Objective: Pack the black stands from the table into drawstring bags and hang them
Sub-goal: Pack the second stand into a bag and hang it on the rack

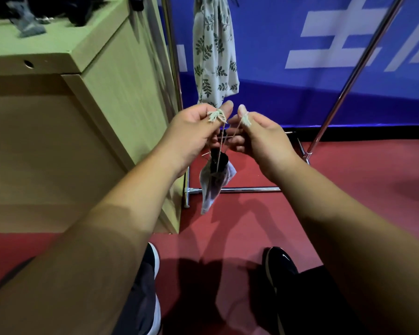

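A small pale drawstring bag (pixel 212 187) dangles below my hands over the red floor, with a black stand (pixel 219 160) poking out of its mouth. My left hand (pixel 194 131) pinches one frayed end of the drawstring (pixel 215 116). My right hand (pixel 257 134) pinches the other frayed end, and the cords cross between my fingers. A leaf-patterned drawstring bag (pixel 214 59) hangs from the metal rack just beyond my hands. More black stands (pixel 82 10) lie blurred on the wooden table (pixel 58 47) at the upper left.
The metal rack has an upright pole (pixel 172 56), a slanted pole (pixel 353 73) and a floor bar (pixel 240 189). A blue banner wall (pixel 324 44) stands behind it. The table's side panel is close on my left. My black shoes (pixel 279 264) stand on the red floor.
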A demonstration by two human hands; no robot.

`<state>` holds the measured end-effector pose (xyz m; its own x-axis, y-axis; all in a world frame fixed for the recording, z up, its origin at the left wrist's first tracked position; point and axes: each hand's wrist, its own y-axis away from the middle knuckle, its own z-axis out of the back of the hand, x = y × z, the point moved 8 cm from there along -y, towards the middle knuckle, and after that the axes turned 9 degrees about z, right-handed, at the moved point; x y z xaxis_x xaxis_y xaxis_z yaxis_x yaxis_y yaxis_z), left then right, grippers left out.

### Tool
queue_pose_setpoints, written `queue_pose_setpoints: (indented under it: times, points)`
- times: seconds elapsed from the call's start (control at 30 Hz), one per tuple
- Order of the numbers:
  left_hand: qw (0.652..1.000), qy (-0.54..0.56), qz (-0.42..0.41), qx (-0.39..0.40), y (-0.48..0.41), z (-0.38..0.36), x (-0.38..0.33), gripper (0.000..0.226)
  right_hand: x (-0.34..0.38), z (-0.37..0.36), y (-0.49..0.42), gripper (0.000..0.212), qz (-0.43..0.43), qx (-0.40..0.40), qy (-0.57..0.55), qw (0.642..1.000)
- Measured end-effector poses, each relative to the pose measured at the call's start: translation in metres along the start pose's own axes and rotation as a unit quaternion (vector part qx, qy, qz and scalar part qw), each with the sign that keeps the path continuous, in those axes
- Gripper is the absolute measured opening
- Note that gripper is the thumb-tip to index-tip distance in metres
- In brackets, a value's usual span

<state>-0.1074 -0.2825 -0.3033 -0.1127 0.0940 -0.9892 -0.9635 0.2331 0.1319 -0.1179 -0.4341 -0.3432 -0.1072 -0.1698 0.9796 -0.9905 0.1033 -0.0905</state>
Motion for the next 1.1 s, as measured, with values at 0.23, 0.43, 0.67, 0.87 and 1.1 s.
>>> queue_pose_setpoints:
  times: [0.23,0.43,0.67,0.87,1.1]
  points:
    - [0.998,-0.039,0.031,-0.046,-0.013,0.003,0.003,0.042,-0.001,-0.02,0.003,0.036,-0.01,0.075,0.058,0.995]
    - [0.99,-0.109,0.07,0.058,-0.015,-0.018,0.007,0.04,0.001,-0.029,0.012,0.031,-0.062,0.128,-0.008,0.99]
    - [0.981,-0.097,0.133,0.103,-0.023,-0.031,0.023,0.058,0.001,-0.017,0.018,0.023,-0.14,0.133,-0.118,0.974]
    - [0.989,-0.098,0.094,0.065,-0.024,-0.028,0.005,0.054,0.026,-0.002,0.019,0.021,-0.113,0.126,-0.081,0.982]
    - [0.99,-0.023,0.102,0.09,-0.036,-0.035,-0.041,0.008,0.078,0.016,-0.003,0.014,-0.045,0.073,0.002,0.996]
